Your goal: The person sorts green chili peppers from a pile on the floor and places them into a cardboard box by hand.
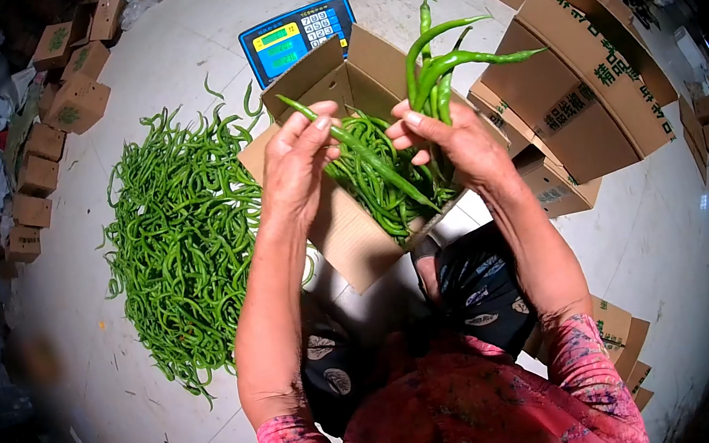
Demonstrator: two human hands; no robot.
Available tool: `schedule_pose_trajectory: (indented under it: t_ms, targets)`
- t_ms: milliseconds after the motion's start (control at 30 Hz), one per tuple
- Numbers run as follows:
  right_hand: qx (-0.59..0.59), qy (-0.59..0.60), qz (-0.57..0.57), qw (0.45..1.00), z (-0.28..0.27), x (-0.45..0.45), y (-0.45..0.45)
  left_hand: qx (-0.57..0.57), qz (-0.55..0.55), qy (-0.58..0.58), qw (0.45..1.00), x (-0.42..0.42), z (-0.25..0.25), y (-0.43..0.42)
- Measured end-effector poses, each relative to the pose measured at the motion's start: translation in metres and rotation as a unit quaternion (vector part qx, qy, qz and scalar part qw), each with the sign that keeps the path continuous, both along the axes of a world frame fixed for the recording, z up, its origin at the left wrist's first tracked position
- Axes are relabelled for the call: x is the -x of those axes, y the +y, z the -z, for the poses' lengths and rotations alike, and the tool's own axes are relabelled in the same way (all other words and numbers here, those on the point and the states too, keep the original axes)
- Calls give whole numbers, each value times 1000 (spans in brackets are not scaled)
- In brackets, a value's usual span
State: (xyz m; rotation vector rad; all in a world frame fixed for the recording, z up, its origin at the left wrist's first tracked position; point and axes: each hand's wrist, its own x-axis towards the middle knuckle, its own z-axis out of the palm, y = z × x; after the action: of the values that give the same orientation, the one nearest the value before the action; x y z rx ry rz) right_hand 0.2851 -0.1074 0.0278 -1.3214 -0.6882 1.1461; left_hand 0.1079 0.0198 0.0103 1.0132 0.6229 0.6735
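Observation:
My left hand (299, 161) pinches one long green chili pepper (378, 164), held slanting above the open cardboard box (357, 239). In my right hand (452, 140) is a small bunch of green chili peppers (439, 65), their ends fanning out above my fingers. Beneath both hands, the box holds many more chili peppers (374, 196), and its flaps are folded outward. Just left of the box spreads a large heap of green chili peppers (187, 254) on the floor.
A blue digital scale display (297, 37) stands behind the box. Larger cardboard cartons (588, 80) with printed lettering stand at the right, and smaller boxes (77, 102) line the left. More flattened cardboard (620, 334) lies at my lower right. Pale tiles (649, 253) cover the floor.

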Motion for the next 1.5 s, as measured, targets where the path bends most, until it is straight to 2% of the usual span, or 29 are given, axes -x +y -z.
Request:
schedule_pose_trajectory:
  t_ms: [200,233,267,333,533,567,600,633,667,733,767,800,867,933,1067,1333,1400,1500]
  targets:
    - [-33,88,-30,995,-5,-9,-4,7,-26,-7,1000,11,-7,13]
    - [-38,102,-30,994,-7,-10,-5,27,-43,-33,998,12,-3,20]
    - [-44,115,-28,992,-7,-9,-6,46,-39,-108,992,16,0,25]
    - [-39,110,-23,993,-6,-10,-6,42,-23,-156,987,23,-7,30]
    - [-60,83,-67,993,1,-11,-6,-28,-87,-17,996,23,3,35]
    - [-63,76,-75,992,1,-8,-6,-51,-72,75,993,19,9,34]
    - [-55,75,-84,992,0,-6,-6,-73,-56,166,982,15,11,32]
    - [-47,74,-93,992,-1,-4,-5,-148,14,216,965,14,20,32]
    - [-39,72,-101,991,-1,-1,-5,-265,31,341,901,13,29,27]
    - [-28,58,-123,990,-2,4,-5,-347,5,338,875,6,21,15]
    - [-20,41,-139,989,-1,6,-4,-241,11,241,940,3,16,10]
    - [-11,24,-154,988,0,7,-4,-155,20,170,973,0,-5,0]
    - [3,-1,-169,986,1,13,-4,-101,41,79,991,-3,-19,-11]
    - [15,-17,-185,983,5,19,-1,-141,49,86,985,-7,-21,-17]
    - [11,-28,-159,987,8,27,1,-114,28,65,991,-8,-8,-14]
    - [-27,98,5,995,1,14,4,-139,-21,72,987,3,-10,-4]
    - [-57,110,7,992,2,1,4,-120,-39,87,988,9,-10,6]
    - [-39,100,-1,994,4,-6,2,-99,-63,121,986,16,-1,16]
